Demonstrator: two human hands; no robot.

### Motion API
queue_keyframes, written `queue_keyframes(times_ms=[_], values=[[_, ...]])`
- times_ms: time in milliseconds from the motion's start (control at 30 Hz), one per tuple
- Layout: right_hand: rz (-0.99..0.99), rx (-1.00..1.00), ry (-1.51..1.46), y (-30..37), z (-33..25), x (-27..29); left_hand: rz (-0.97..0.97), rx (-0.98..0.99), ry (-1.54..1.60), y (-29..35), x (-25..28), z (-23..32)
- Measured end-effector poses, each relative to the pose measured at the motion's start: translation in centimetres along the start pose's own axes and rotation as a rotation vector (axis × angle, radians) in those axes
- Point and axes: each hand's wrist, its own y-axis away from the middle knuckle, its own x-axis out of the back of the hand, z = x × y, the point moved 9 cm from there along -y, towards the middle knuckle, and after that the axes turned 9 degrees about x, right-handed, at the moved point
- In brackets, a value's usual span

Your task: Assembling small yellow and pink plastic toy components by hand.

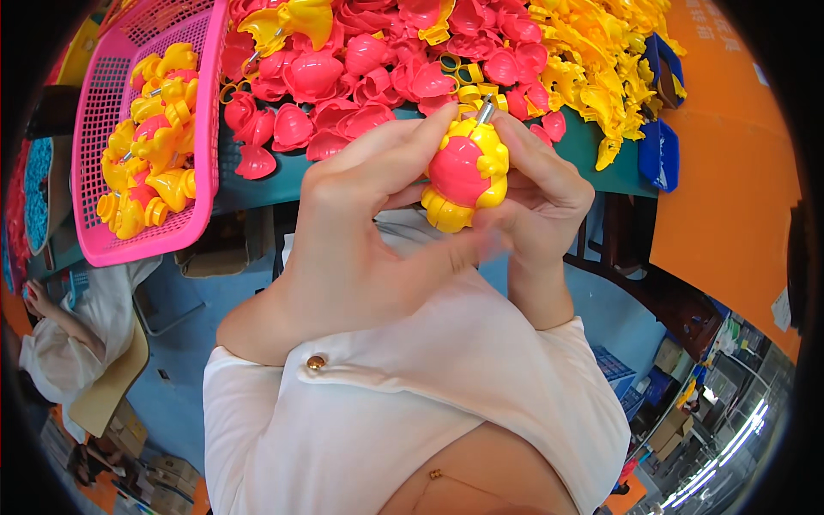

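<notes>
Our left hand (pixel 365 202) and right hand (pixel 541 193) hold a rounded red-and-yellow plastic figure (pixel 457 172); we should brace it squarely, its silvery metal rod (pixel 486 110) pointing toward one o'clock.

Basket (pixel 209 137) left, figures (pixel 148 129) inside; shells (pixel 314 75) centre, loose parts (pixel 596 73) right; toy (pixel 456 172) before shells.

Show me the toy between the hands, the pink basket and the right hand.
Toy (pixel 457 172): head view, on its red middle.
Pink basket (pixel 209 116): head view, on its right side rim.
Right hand (pixel 547 190): head view, on its middle.
</notes>
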Motion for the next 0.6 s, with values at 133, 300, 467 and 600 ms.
queue_keyframes(times_ms=[133,300,467,600], values=[[0.140,-0.117,-0.116,0.5,1.4,-0.3,-0.037,0.078,-0.004,-0.7,0.1,-1.5],[0.057,-0.268,-0.500,-0.8,2.6,-1.1,-0.045,0.176,0.089,-0.4,0.6,-2.1],[0.141,-0.314,-0.621,0.6,4.4,-0.4,0.082,0.005,0.122,-0.7,1.6,-2.0],[0.044,-0.391,-0.494,-0.2,3.6,-1.6,0.121,-0.132,0.019,0.6,2.4,-2.5]])
